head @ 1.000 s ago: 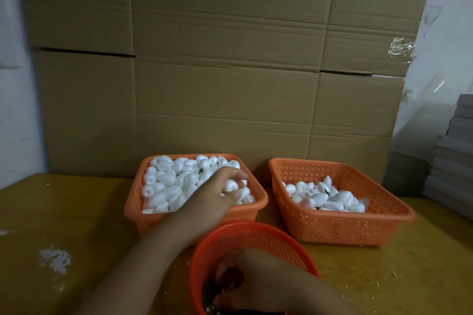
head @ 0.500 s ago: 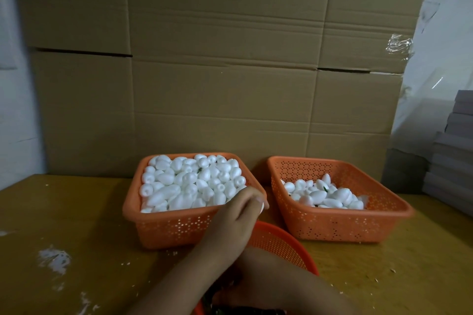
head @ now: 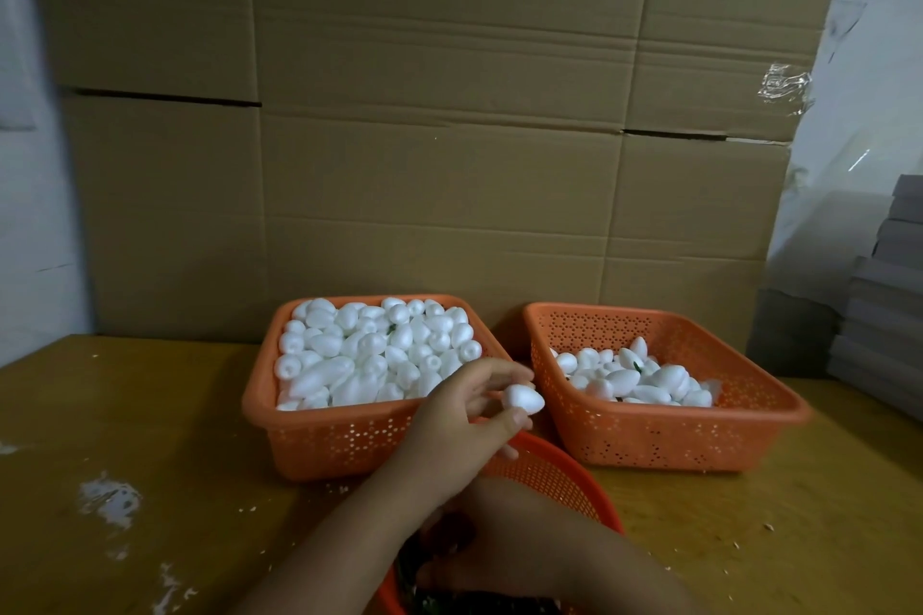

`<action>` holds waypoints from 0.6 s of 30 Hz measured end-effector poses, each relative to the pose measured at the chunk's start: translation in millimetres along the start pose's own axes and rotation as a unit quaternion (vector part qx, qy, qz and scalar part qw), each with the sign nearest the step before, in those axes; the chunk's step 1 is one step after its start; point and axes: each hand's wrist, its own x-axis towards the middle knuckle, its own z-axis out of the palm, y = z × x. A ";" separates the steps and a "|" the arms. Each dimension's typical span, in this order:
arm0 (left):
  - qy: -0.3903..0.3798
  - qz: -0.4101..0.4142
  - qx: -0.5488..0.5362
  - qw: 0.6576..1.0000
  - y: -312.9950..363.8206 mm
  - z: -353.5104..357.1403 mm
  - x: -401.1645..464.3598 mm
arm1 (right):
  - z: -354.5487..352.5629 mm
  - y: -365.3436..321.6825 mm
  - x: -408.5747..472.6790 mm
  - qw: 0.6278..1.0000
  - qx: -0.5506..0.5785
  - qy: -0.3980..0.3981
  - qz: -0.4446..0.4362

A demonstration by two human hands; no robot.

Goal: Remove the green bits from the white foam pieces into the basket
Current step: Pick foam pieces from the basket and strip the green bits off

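Foam piece (head: 523,399) pinched in left hand (head: 467,420), held above the far rim of the round basket (head: 559,469), between the two rectangular baskets. Can't tell if it carries a green bit.

Left rectangular basket (head: 319,434), at the table's far edge against the cardboard: heaped to the rim with foam pieces, one green speck visible near the middle. Looks like unprocessed stock, so most of the job is left.

Right rectangular basket (head: 664,434): shallow layer of foam pieces, a couple of green flecks among them. Probably the done pile, only partly filled.

Round basket at the near edge: dark greenish debris inside, mostly hidden by the arms.

Right hand (head: 499,559) is low in the round basket, fingers curled; grip contents not visible, can't tell.
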 end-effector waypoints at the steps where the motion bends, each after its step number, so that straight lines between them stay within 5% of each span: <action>1: -0.009 0.002 -0.003 1.000 -0.5 0.5 -0.1 | 2.4 0.7 1.7 1.000 -0.008 -0.014 0.010; 4: -0.027 0.003 -0.004 1.000 -2.2 1.5 0.0 | 10.0 -1.1 3.8 0.997 -0.044 -0.055 0.046; 18: -0.019 0.012 -0.017 1.000 -6.2 -1.1 1.6 | -1.6 -2.8 -3.2 1.000 0.021 0.009 0.001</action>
